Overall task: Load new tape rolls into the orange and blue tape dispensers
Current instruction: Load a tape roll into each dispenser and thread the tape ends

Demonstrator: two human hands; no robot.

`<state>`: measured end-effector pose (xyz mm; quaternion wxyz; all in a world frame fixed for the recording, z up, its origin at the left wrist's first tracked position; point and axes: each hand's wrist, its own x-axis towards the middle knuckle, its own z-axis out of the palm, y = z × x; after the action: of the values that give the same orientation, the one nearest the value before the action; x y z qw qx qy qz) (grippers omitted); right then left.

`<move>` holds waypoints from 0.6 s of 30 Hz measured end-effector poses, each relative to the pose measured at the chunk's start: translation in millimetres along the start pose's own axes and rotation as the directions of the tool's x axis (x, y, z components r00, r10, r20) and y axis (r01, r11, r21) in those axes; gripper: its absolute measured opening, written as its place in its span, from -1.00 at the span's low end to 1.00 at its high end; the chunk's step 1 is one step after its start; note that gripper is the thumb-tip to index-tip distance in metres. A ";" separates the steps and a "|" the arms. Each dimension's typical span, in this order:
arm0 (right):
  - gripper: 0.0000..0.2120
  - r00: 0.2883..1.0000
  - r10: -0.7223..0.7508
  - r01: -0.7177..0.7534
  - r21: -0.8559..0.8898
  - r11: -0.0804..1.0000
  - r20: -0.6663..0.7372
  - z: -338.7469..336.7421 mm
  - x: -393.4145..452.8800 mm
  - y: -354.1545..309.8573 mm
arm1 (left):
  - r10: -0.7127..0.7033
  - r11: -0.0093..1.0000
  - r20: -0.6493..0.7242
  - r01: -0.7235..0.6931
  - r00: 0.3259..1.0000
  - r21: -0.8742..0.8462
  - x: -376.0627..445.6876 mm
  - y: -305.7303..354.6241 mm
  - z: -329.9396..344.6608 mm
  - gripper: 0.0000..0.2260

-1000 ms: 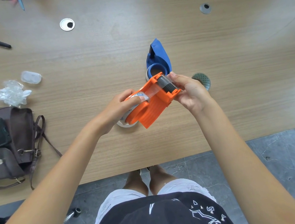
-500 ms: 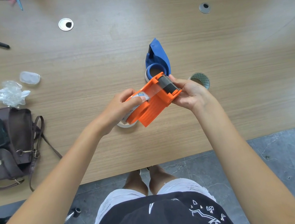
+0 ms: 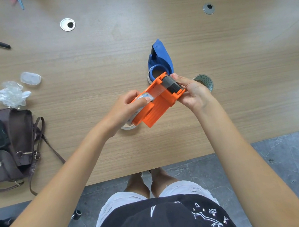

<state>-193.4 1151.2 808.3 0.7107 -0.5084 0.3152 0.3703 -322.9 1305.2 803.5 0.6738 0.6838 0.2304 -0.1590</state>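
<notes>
I see both hands holding the orange tape dispenser (image 3: 157, 103) above the near-middle of the wooden table (image 3: 101, 62). My left hand (image 3: 125, 109) is closed round its roll end, thumb pressed on the clear tape roll (image 3: 143, 100). My right hand (image 3: 192, 93) pinches the far end, fingers curled beside the dark roller (image 3: 169, 85). The blue tape dispenser (image 3: 160, 61) lies on the table just beyond. A brown bag (image 3: 5, 144) sits at the left edge

Probably an office: wooden desk (image 3: 237, 102) (metal cable grommets (image 3: 67, 24)), grey tiles.
</notes>
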 end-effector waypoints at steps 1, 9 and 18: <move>-0.96 1.000 0.000 0.000 0.016 1.000 -0.011 0.1 0.2 -0.2 | -0.001 1.000 -0.004 0.001 1.000 -0.001 0.2 -0.4 0.6 -0.54; -0.84 0.993 0.114 -0.115 0.069 0.991 0.021 0.9 -0.4 -6.7 | 0.028 1.000 -0.044 -0.028 0.999 -0.010 -0.4 -2.5 1.6 -0.66; -0.72 0.961 0.256 -0.266 0.099 0.959 0.106 1.0 3.1 -12.9 | 0.079 0.997 -0.075 -0.080 0.994 -0.012 0.5 -0.4 2.9 -0.63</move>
<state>-180.8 1150.2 812.3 0.6968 -0.4040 0.3670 0.4655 -322.4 1302.4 802.8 0.6756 0.6930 0.2288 -0.1049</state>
